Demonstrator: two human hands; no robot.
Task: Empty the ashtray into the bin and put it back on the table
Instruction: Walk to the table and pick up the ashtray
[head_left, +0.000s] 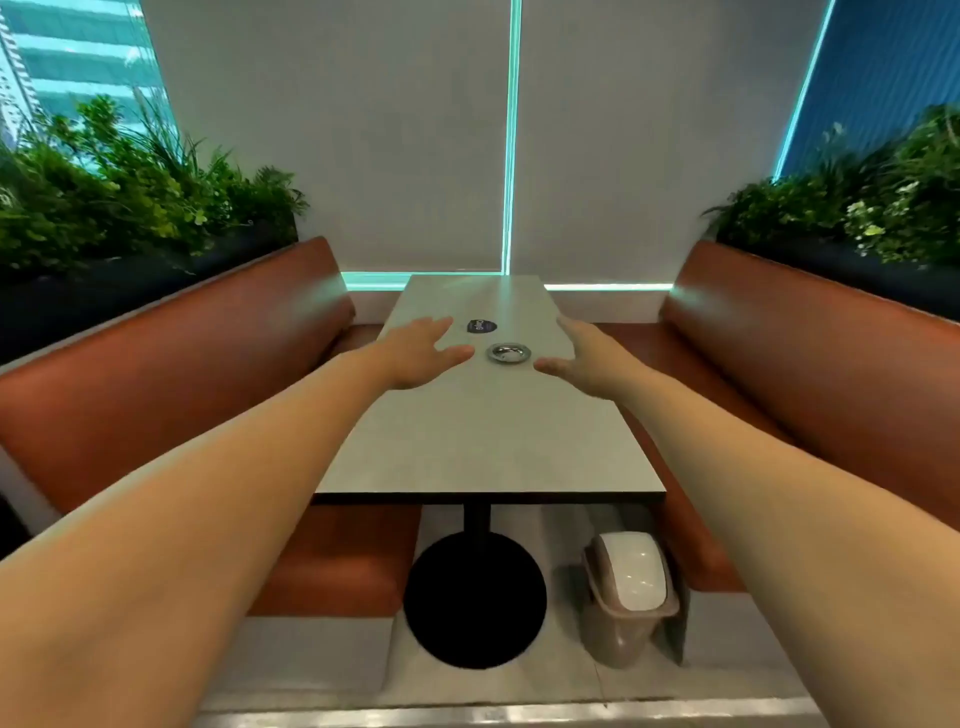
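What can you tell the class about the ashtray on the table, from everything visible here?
The small round silver metal ashtray has a broad shiny rim around a shallow dish. It sits flat and upright on the grey rectangular table, just nearer than a dark round sticker. The open left hand and right hand flank it without touching. Its contents are too small to tell.

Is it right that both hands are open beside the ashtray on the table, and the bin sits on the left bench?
Not quite. The head view shows the bin on the floor by the table, not on a bench. Both hands, left and right, are open beside the ashtray.
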